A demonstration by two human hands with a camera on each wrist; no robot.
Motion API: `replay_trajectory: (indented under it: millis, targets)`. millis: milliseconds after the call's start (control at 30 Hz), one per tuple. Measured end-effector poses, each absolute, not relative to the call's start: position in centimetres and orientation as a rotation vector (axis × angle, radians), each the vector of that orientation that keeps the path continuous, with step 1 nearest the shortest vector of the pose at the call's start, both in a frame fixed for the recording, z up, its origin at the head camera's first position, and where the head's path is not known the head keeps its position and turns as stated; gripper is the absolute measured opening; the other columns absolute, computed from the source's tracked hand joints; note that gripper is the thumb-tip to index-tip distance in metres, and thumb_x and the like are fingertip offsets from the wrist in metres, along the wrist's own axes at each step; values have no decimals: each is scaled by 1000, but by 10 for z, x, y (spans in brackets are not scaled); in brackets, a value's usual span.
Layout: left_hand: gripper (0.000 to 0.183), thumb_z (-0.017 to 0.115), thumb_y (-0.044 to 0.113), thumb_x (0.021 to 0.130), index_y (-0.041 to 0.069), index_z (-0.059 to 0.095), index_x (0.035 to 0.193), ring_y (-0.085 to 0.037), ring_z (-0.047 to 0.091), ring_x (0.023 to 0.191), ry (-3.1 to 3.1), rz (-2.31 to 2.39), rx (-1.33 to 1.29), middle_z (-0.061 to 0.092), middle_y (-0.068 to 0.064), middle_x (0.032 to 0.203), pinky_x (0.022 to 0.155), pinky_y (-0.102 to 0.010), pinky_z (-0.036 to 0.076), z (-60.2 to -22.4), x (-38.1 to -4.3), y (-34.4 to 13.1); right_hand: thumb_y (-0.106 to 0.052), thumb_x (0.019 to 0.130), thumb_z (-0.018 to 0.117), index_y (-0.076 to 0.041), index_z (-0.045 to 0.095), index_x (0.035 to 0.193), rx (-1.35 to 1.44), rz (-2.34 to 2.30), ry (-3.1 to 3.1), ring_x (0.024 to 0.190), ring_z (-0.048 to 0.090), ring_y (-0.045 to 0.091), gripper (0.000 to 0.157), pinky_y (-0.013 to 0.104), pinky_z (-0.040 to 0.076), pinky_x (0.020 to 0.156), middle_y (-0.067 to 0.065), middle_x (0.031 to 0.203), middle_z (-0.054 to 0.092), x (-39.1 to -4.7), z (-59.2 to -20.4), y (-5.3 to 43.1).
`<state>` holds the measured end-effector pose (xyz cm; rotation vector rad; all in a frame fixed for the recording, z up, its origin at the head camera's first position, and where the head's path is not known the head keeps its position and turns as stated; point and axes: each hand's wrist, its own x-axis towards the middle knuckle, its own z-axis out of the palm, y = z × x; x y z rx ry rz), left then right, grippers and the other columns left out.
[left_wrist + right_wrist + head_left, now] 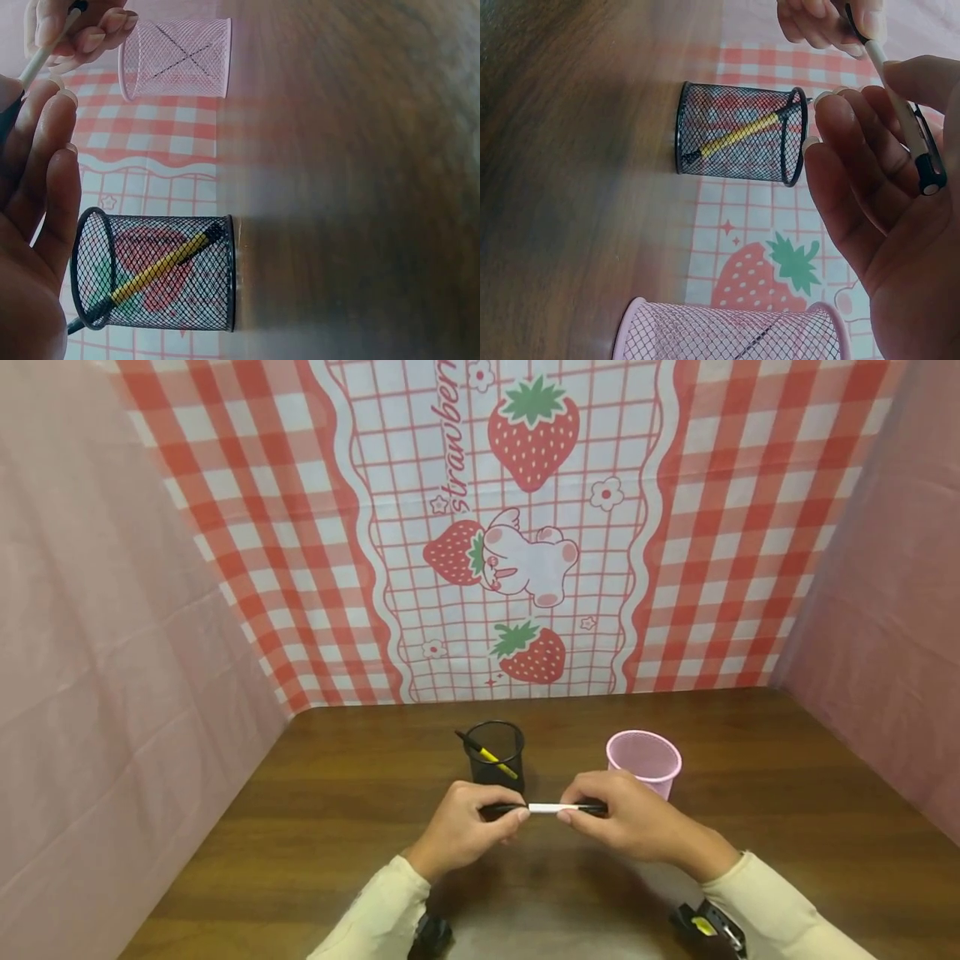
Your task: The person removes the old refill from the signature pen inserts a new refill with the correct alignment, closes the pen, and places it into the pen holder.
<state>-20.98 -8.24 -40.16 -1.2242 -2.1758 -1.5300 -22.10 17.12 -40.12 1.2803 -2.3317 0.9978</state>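
Note:
Both hands hold a white pen [552,808] with black ends, level between them above the table. The left hand [472,824] pinches its black left end between thumb and fingers. Thumb and fingertips of the right hand [626,817] grip the white barrel near its other end. In the right wrist view the pen's black clip [928,146] lies by the right palm. Just behind the left hand stands a black mesh pen cup [172,319], a yellow pen with black ends [161,266] leaning inside it. A pink mesh cup [643,757] is behind the right hand, partly hidden by it.
The brown wooden table [360,793] ends at a red-and-white checked cloth backdrop [720,568] printed with strawberries. Pale pink cloth hangs at the left [127,652] and right. Dark lines cross the pink cup's mesh in the left wrist view.

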Motion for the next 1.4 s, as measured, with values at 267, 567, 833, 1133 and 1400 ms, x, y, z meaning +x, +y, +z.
replay_trajectory:
  millis: [267, 567, 833, 1133, 1400]
  targets:
    - [3, 70, -5, 88, -4, 72, 89, -6, 62, 54, -2171, -1559, -1214, 66, -8, 65, 49, -29, 55, -399, -208, -82, -10, 90, 76, -25, 66, 90, 1305, 1044, -2283, 68, 55, 0, 18, 20, 48, 58, -18, 79, 60, -221, -402, 171]
    - [3, 70, -4, 89, -4, 72, 87, -20, 65, 51, -2190, -1583, -1154, 67, -12, 64, 50, -26, 55, -400, -208, -83, -14, 91, 74, -22, 65, 90, 1271, 1102, -2292, 67, 56, 2, 12, 22, 49, 56, -15, 79, 59, -223, -404, 172]
    - [6, 70, 0, 90, -5, 71, 87, -15, 64, 52, -2191, -1542, -1173, 67, -10, 64, 50, -23, 54, -401, -210, -82, -12, 90, 75, -24, 64, 90, 1252, 1101, -2315, 66, 56, 2, 16, 23, 49, 56, -15, 78, 60, -223, -403, 172]
    - [3, 70, -5, 88, -2, 71, 88, -11, 64, 53, -2199, -1546, -1167, 67, -11, 64, 50, -23, 54, -402, -209, -82, -19, 93, 73, -18, 66, 89, 1252, 1100, -2306, 67, 57, 3, 8, 23, 50, 57, -15, 79, 60, -222, -404, 172]
    - [2, 69, -3, 90, -5, 71, 90, -26, 65, 52, -2224, -1563, -1141, 67, -12, 65, 50, -34, 57, -402, -209, -83, -13, 92, 74, -20, 66, 91, 1255, 1077, -2287, 67, 57, 1, 10, 21, 50, 57, -15, 79, 61, -222, -402, 173]
